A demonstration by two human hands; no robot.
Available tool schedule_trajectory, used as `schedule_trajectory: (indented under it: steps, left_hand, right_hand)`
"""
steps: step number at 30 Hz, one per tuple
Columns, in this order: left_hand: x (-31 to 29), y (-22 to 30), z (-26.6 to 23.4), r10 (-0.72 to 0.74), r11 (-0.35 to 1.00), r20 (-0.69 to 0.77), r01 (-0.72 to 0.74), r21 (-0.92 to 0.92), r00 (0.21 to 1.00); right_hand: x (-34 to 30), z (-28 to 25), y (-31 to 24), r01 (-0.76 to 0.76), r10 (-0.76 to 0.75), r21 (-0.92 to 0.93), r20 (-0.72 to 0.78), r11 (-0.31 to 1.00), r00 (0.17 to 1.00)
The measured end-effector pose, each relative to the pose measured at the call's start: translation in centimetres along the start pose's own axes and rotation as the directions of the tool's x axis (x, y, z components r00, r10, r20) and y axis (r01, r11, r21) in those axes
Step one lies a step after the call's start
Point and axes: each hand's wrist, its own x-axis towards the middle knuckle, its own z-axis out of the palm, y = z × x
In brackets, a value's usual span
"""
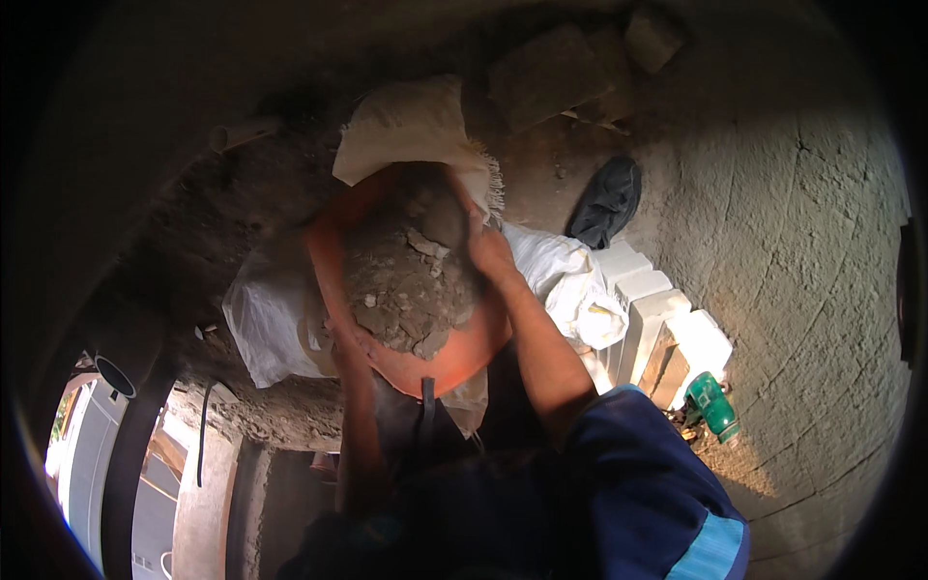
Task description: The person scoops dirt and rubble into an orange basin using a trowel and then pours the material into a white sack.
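An orange basin (440,372) lies in front of me, tilted, with grey, crumbly mortar and rubble (411,290) inside it. On its right rim, toward the far side, my right hand (491,251) is closed, the forearm reaching up from a dark blue sleeve. My left hand (346,346) grips the near left rim; its fingers are partly hidden by shadow and the basin wall. Beyond the basin a beige woven sack (406,121) with a frayed edge is spread out. White plastic sacking (275,319) shows at its left.
White sacking (556,275) and pale blocks (650,309) stand to the right, beside a green bottle (713,406). A dark, shoe-like object (607,203) lies farther back, near slabs (551,77). A rough plastered wall (802,261) bounds the right side.
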Motion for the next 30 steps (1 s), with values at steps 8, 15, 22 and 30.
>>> schedule_trajectory:
  steps: [8,15,22,30]
  left_hand:
    - [-0.7,1.2,2.0,0.064,0.988,0.166,-0.086,0.131,0.984]
    - [0.4,1.7,2.8,0.214,0.867,0.217,-0.288,0.408,0.952]
    - [6.3,-0.4,6.0,0.293,0.662,0.213,-0.358,0.659,0.932]
    - [9.6,-2.8,7.1,0.079,0.78,0.056,-0.096,0.618,0.995]
  right_hand:
    - [2.1,-0.6,2.6,-0.058,0.081,0.227,-0.09,0.972,0.993]
    - [2.4,-0.7,3.2,-0.118,0.15,0.297,-0.085,0.948,0.985]
    - [5.5,1.8,3.9,-0.169,0.198,0.214,-0.127,0.962,0.972]
    - [5.7,2.1,4.4,-0.118,0.141,0.146,-0.162,0.982,0.977]
